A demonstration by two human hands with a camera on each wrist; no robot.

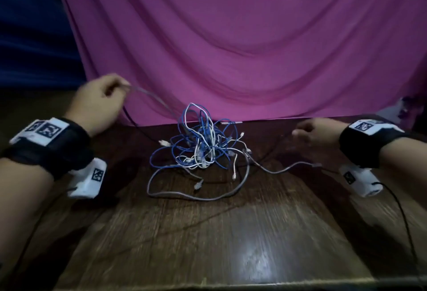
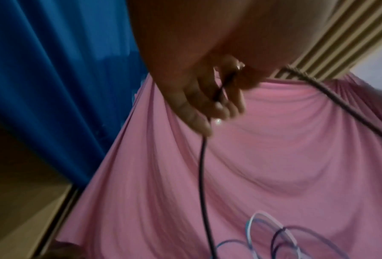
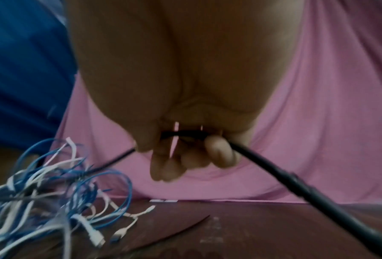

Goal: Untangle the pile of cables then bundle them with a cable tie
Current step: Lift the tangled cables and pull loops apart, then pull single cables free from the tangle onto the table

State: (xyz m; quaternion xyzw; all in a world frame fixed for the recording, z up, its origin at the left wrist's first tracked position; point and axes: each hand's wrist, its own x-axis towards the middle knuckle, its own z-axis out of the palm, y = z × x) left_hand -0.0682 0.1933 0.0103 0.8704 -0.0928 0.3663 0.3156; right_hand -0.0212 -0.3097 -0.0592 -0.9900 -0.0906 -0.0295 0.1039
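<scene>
A tangled pile of blue and white cables [image 1: 201,145] lies mid-table, also seen low left in the right wrist view [image 3: 52,189]. My left hand [image 1: 120,85] is raised at the left. It pinches a grey braided cable [image 1: 152,96] that slopes down into the pile. Its fingers [image 2: 219,105] also curl round a black cable [image 2: 202,166] that hangs below them. My right hand [image 1: 298,132] hovers low at the right of the pile, fingers [image 3: 219,152] curled round a black cable [image 3: 296,178]. Whether both hands hold the same black cable, I cannot tell.
The dark wooden table [image 1: 208,233] has a loose grey cable [image 1: 191,196] looping in front of the pile. A small white strip [image 1: 231,122] lies at the back edge. A thin dark curved strip [image 3: 179,233] lies on the wood. Pink cloth [image 1: 231,48] hangs behind.
</scene>
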